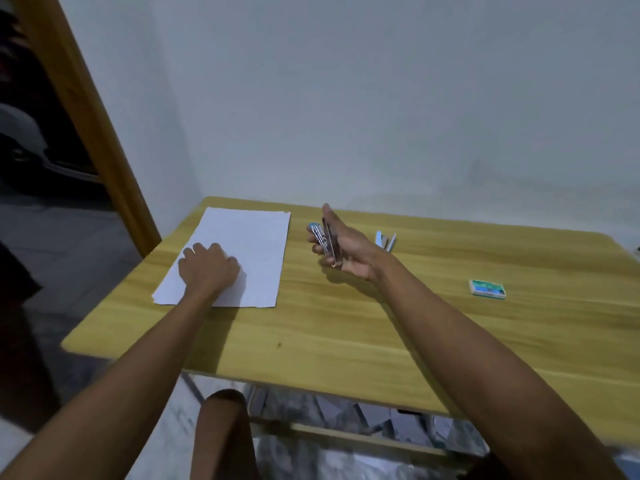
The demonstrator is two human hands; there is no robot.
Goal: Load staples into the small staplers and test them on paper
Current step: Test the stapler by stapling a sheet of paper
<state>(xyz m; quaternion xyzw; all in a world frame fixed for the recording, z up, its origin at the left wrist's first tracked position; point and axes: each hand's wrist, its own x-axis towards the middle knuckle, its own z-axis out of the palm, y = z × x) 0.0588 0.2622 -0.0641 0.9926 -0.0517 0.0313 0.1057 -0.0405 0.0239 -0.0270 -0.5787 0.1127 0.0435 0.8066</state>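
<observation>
A white sheet of paper [249, 244] lies on the left part of the wooden table [381, 323]. My left hand [209, 268] rests on the paper's near half with its fingers curled under. Above the table's middle, my right hand [346, 247] grips a small stapler [323, 239] with a light blue end, hinged open so its metal parts show. A second light blue stapler [384, 240] lies on the table just behind that hand. A small green and blue staple box [487, 289] sits to the right.
The table stands against a pale wall [346, 98]. A wooden door frame [90, 116] rises at the left beyond the table's left edge. My knee [225, 431] shows below the near edge, beside the table's frame.
</observation>
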